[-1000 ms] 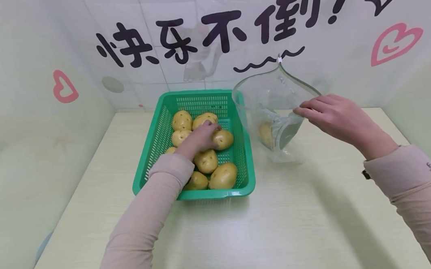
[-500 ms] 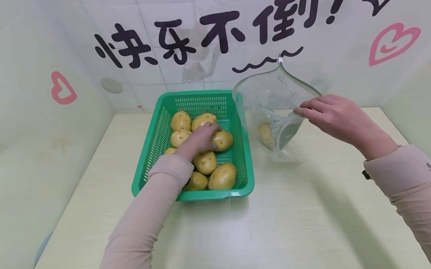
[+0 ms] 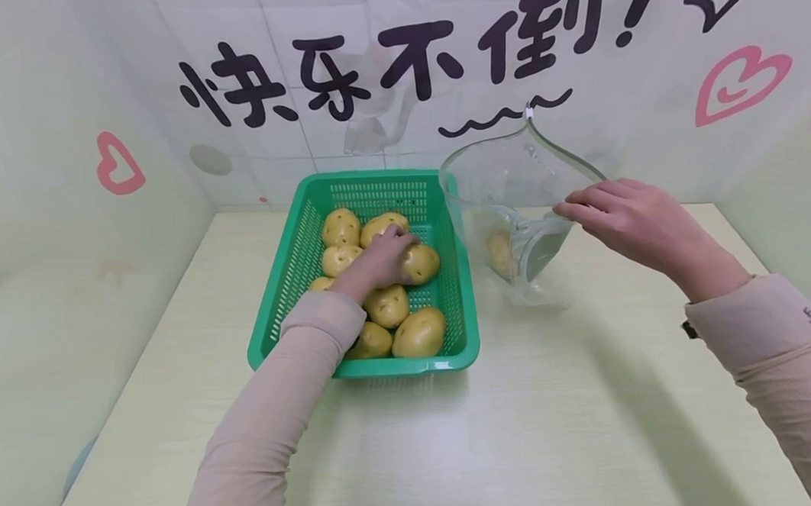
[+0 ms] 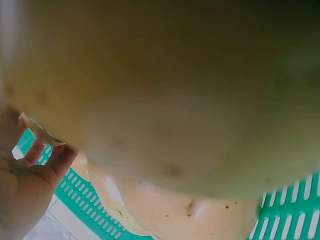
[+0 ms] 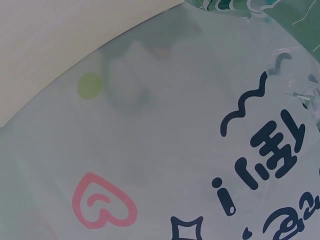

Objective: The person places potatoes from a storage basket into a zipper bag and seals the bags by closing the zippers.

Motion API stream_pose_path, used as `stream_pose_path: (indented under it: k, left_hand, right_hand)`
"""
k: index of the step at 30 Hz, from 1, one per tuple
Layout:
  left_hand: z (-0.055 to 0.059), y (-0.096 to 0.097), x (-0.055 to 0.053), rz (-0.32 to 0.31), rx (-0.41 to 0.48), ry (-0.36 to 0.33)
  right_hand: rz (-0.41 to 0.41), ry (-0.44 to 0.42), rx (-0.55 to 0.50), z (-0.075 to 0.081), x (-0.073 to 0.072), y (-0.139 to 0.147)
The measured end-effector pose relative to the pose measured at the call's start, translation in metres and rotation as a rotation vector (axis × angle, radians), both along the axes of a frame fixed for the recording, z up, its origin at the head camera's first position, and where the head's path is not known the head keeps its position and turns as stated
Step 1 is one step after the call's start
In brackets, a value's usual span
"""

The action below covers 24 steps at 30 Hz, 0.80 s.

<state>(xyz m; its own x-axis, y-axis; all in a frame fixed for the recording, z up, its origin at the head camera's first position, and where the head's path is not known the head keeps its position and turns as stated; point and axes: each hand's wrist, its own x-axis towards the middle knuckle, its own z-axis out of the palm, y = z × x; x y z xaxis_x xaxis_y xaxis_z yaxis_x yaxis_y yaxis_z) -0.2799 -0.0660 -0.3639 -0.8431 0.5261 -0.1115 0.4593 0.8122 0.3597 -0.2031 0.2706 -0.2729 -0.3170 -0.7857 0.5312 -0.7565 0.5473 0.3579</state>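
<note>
While the left hand (image 3: 380,258) reaches into the green plastic basket (image 3: 467,311), its fingers curl about 1 potato (image 3: 423,265); the right hand (image 3: 641,221) pinches the rim of the clear zip bag (image 3: 521,201), whose mouth gapes just beside the basket. At least 1 bagged potato (image 3: 498,252) shows through the film, and at least 8 potatoes, counting the gripped one, lie in the basket, so bagging looks barely begun. Both containers stand on the pale worktop (image 3: 525,430), before a wall covering (image 3: 251,192) printed with black characters.
</note>
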Motion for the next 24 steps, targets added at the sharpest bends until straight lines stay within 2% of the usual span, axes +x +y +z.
stream_pose_path:
  k: [6,13,20,24]
  left_hand:
    - [0.002,0.0,0.0,0.023,-0.013,-0.025]
    - [0.005,-0.002,-0.001,0.019,-0.018,0.014]
    - [0.006,-0.008,-0.001,0.086,0.135,0.01]
    - [0.009,-0.011,0.0,0.138,0.21,-0.025]
  right_hand:
    - [0.004,0.001,-0.001,0.0,0.001,0.001]
    - [0.004,0.006,0.002,0.0,0.001,0.002]
    - [0.004,0.008,0.001,0.0,0.001,0.001]
    - [0.005,0.006,0.001,0.001,0.001,0.0]
